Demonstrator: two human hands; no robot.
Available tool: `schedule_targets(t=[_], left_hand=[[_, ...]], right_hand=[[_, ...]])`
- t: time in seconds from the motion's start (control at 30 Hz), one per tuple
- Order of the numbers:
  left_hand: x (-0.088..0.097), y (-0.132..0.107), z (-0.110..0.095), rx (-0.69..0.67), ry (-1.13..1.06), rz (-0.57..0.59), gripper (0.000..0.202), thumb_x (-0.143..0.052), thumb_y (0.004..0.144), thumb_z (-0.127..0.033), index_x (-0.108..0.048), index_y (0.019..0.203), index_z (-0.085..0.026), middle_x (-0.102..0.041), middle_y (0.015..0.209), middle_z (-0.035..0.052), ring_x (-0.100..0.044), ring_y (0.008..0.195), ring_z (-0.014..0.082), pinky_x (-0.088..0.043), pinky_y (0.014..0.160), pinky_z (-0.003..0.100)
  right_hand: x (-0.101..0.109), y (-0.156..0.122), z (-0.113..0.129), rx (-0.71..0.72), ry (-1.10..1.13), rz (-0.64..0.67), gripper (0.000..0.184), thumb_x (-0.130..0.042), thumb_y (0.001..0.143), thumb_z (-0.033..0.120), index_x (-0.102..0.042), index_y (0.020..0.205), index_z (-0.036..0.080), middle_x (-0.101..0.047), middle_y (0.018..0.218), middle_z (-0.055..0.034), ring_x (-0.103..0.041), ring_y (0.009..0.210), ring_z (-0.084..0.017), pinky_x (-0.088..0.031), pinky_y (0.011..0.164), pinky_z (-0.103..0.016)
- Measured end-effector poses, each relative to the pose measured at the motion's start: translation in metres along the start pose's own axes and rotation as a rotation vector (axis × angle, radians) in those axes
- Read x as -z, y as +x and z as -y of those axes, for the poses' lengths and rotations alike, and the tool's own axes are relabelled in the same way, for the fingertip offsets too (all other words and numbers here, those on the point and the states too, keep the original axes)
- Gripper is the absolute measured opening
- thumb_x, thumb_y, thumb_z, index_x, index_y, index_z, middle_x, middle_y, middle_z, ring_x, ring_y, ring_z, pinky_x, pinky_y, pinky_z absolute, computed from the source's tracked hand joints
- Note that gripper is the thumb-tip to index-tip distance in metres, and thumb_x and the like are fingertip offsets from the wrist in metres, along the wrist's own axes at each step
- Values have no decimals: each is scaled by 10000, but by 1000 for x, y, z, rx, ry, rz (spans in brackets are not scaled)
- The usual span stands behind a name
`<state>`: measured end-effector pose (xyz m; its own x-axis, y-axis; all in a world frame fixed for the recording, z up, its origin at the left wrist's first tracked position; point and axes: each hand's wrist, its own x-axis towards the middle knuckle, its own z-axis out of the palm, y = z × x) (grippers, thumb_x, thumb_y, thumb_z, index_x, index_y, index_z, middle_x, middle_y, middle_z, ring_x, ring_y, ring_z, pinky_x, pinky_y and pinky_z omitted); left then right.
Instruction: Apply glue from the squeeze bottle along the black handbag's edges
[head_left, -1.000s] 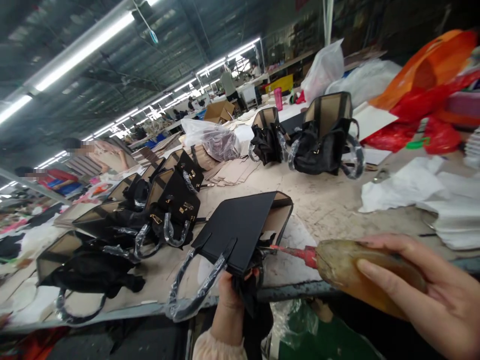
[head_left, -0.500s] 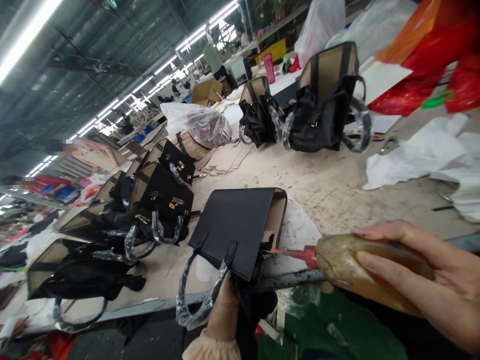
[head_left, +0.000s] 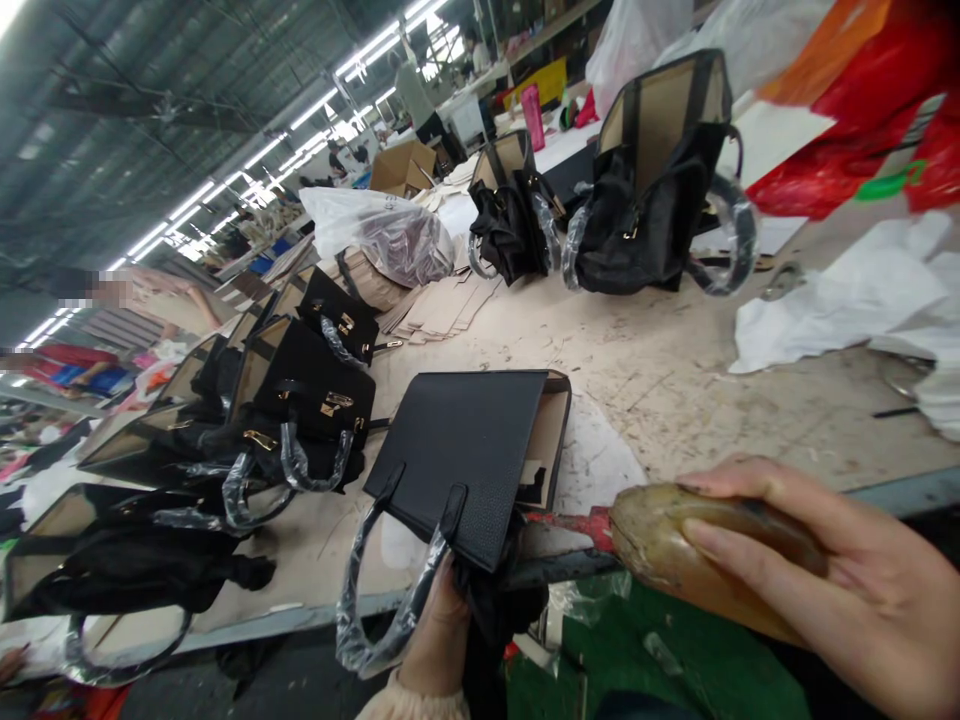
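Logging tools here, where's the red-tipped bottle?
Head view, lower right: the bottle is in the right hand, its red tip at the nearest black bag.

A black bag [head_left: 472, 440] is held over the near edge of the table [head_left: 645, 390] by the left hand [head_left: 450, 592], whose fingers are hidden beneath it. An amber bottle [head_left: 675, 540] is gripped in the right hand [head_left: 832, 560], its red nozzle [head_left: 589, 524] directed at the bag's open side. The handle [head_left: 367, 640] is wrapped in clear plastic. Other bags [head_left: 307, 390] are clustered at left; two more are seen farther back.
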<state>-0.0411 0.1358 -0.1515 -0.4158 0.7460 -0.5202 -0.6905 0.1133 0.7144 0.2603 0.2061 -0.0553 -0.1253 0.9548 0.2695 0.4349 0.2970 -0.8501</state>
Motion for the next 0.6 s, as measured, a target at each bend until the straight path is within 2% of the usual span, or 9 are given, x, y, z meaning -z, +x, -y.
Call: schedule_targets(t=[0.13, 0.23, 0.4, 0.6], left_hand=[[-6, -2, -4, 8, 57, -26, 192, -854, 520, -185, -704, 626, -243, -701, 631, 9, -684, 643, 237, -618, 674, 355], [-2, -1, -4, 27, 63, -37, 159, -820, 554, -149, -706, 633, -228, -709, 648, 24, -658, 575, 213, -608, 628, 334], [11, 4, -3, 37, 36, 6, 143, -738, 661, -118, -707, 767, -209, -737, 784, 28, -704, 741, 247, -603, 660, 350], [8, 5, -2, 22, 23, 27, 216, -803, 597, -147, -722, 790, -200, -740, 774, 52, -692, 672, 250, -597, 578, 344]], right_hand=[[2, -2, 2, -25, 0, -3, 244, -665, 818, 514, -650, 973, 327, -694, 898, 30, -664, 752, -190, -557, 585, -199], [1, -4, 4, -43, 16, -5, 251, -668, 822, 506, -642, 1000, 331, -698, 926, 31, -667, 771, -189, -561, 589, -186], [1, 0, 6, 3, 61, 46, 207, -664, 828, 488, -648, 942, 316, -697, 846, 33, -671, 698, -185, -545, 539, -192], [5, 1, 4, -30, -6, 7, 229, -664, 824, 494, -639, 960, 311, -694, 872, 29, -665, 731, -185, -536, 546, -187]])
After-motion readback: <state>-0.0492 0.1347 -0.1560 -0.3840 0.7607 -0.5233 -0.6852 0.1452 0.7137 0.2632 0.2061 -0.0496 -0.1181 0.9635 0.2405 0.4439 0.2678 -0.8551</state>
